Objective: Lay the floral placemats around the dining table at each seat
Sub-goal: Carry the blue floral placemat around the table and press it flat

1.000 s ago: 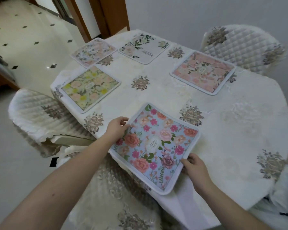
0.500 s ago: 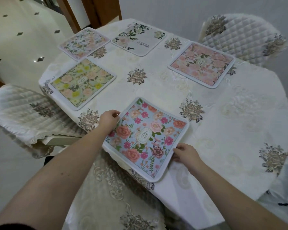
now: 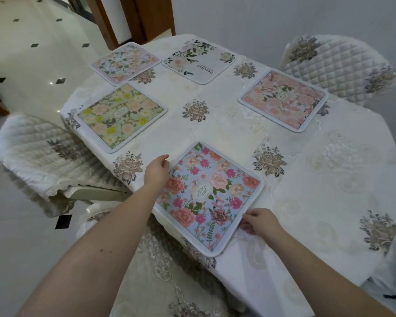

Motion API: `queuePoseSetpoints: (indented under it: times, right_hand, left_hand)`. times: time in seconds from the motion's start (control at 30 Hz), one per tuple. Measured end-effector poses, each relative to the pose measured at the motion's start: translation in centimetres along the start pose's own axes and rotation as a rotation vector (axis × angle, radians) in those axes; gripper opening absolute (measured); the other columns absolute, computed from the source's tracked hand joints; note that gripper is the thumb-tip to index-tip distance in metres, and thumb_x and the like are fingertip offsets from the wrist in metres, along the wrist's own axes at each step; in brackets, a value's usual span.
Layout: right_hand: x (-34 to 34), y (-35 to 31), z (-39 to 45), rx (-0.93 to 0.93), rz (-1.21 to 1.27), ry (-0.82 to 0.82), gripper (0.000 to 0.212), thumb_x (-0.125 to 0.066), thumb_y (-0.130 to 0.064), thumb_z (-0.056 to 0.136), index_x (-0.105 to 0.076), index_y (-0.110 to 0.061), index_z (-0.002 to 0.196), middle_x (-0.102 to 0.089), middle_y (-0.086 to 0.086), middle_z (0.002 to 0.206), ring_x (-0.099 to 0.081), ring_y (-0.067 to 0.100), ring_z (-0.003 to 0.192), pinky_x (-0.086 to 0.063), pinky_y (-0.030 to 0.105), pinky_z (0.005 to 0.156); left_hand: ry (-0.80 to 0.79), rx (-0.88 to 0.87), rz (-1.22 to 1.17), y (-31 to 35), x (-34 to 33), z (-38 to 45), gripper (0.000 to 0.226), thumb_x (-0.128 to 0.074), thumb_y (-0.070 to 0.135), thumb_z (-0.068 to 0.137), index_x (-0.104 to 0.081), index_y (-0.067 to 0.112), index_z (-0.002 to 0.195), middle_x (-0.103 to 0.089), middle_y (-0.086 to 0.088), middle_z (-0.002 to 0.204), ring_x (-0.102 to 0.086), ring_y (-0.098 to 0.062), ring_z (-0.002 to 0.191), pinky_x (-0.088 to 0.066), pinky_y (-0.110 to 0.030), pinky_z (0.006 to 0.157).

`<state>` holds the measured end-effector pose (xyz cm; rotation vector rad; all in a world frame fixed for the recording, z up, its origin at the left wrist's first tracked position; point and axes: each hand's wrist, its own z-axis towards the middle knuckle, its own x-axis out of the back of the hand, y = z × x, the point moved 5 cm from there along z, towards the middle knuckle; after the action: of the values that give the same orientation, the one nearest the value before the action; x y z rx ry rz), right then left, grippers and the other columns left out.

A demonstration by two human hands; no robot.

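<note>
Low centre of the frame, the blue rose-printed fabric placemat has barely shifted since a second ago; left hand and right hand apparently pinch its edges, suggesting final squaring.

Your blue floral placemat flat at near table edge, yellow placemat left, pink placemat right, pale floral placemat and white placemat far end.

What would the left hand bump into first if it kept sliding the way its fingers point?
Probably nothing soon: the left hand points across bare tablecloth, between the yellow placemat and blue placemat. Farther on sits the white placemat, though depth is unclear.
</note>
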<state>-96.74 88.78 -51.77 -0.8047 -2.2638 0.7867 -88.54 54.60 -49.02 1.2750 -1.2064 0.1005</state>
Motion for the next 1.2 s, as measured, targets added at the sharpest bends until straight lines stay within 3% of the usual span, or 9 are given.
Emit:
queuePoseSetpoints:
  times: [0.1,0.3,0.43,0.53,0.67,0.73,0.83,1.0,1.2]
  right_hand:
    - [1.0,-0.5,0.1,0.008,-0.076,0.047,0.026,-0.061,-0.018,0.095,-0.071,-0.004,0.075,-0.072,0.014,0.072,-0.067,0.02,0.058,-0.052,0.026,0.054]
    - [1.3,-2.7,-0.7,0.056,-0.032,0.084,0.02,-0.053,-0.018,0.097,-0.068,-0.006,0.091,-0.069,0.011,0.075,-0.064,0.02,0.062,-0.052,0.03,0.058]
    - [-0.3,-4.5,-1.6,0.146,-0.057,-0.004,0.02,-0.051,-0.02,0.099,-0.068,-0.011,0.092,-0.069,0.01,0.085,-0.067,0.019,0.07,-0.057,0.035,0.069]
    - [-1.3,-5.2,-1.3,0.314,-0.346,-0.015,0.026,-0.049,-0.025,0.099,-0.066,-0.016,0.116,-0.069,0.002,0.11,-0.067,0.019,0.094,-0.053,0.035,0.087]
    - [-3.8,-5.6,-0.7,0.708,-0.785,-0.031,0.041,-0.042,-0.022,0.102,-0.048,-0.013,0.142,-0.053,0.006,0.141,-0.049,0.023,0.128,-0.037,0.033,0.106]
    - [-5.2,-4.5,0.1,0.848,-0.954,-0.089,0.046,-0.036,-0.021,0.104,-0.036,-0.013,0.149,-0.038,0.006,0.154,-0.034,0.021,0.142,-0.024,0.034,0.115]
    - [-5.7,-2.3,1.4,0.898,-1.102,-0.215,0.057,-0.019,-0.034,0.101,-0.025,-0.013,0.153,-0.02,0.003,0.161,-0.018,0.02,0.149,-0.005,0.034,0.12]
    - [-4.7,-0.7,2.9,1.02,-1.251,-0.23,0.056,-0.029,-0.037,0.099,-0.044,-0.01,0.145,-0.041,0.005,0.152,-0.04,0.019,0.14,-0.014,0.036,0.116]
    - [-3.5,-0.9,3.9,1.052,-1.265,-0.287,0.061,-0.022,-0.043,0.1,-0.029,-0.013,0.152,-0.026,0.004,0.159,-0.024,0.017,0.147,-0.011,0.037,0.116]
  left_hand:
    - [-0.009,-0.043,0.049,-0.1,-0.8,-2.0,0.041,-0.043,0.028,0.105,-0.048,0.016,0.143,-0.053,-0.01,0.14,-0.06,-0.031,0.112,-0.049,-0.038,0.089]
    - [-0.004,-0.114,0.132,-0.7,-2.5,-6.7,0.04,-0.036,0.027,0.105,-0.05,0.011,0.14,-0.053,-0.01,0.139,-0.052,-0.028,0.124,-0.04,-0.042,0.104]
    - [-0.126,-0.181,0.365,-0.9,-4.4,-9.7,0.049,-0.035,0.032,0.104,-0.035,0.017,0.15,-0.03,-0.005,0.159,-0.025,-0.024,0.147,-0.015,-0.048,0.119]
    - [-0.205,-0.207,0.509,-0.1,-6.3,-11.9,0.057,-0.028,0.039,0.104,-0.017,0.019,0.157,-0.013,-0.003,0.165,-0.008,-0.023,0.151,-0.001,-0.049,0.12]
    - [-0.193,-0.212,0.536,0.8,-9.4,-14.9,0.06,-0.021,0.039,0.105,-0.005,0.018,0.158,-0.001,-0.001,0.166,0.005,-0.019,0.152,0.006,-0.043,0.121]
    - [-0.147,-0.213,0.519,1.1,-11.2,-16.2,0.06,-0.016,0.037,0.103,-0.005,0.015,0.158,-0.001,-0.002,0.166,0.003,-0.019,0.153,0.006,-0.04,0.121]
    - [-0.091,-0.137,0.471,2.2,-13.3,-18.3,0.062,-0.024,0.033,0.097,-0.026,0.007,0.154,-0.023,-0.007,0.162,-0.022,-0.023,0.149,0.0,-0.038,0.12]
    - [-0.022,0.003,0.499,2.8,-16.0,-19.6,0.06,-0.029,0.032,0.096,-0.035,0.008,0.15,-0.034,-0.007,0.158,-0.031,-0.021,0.146,-0.013,-0.043,0.117]
    - [0.062,0.033,0.519,2.7,-15.5,-20.0,0.06,-0.021,0.042,0.1,-0.023,0.018,0.155,-0.02,0.002,0.162,-0.017,-0.013,0.15,-0.005,-0.037,0.121]
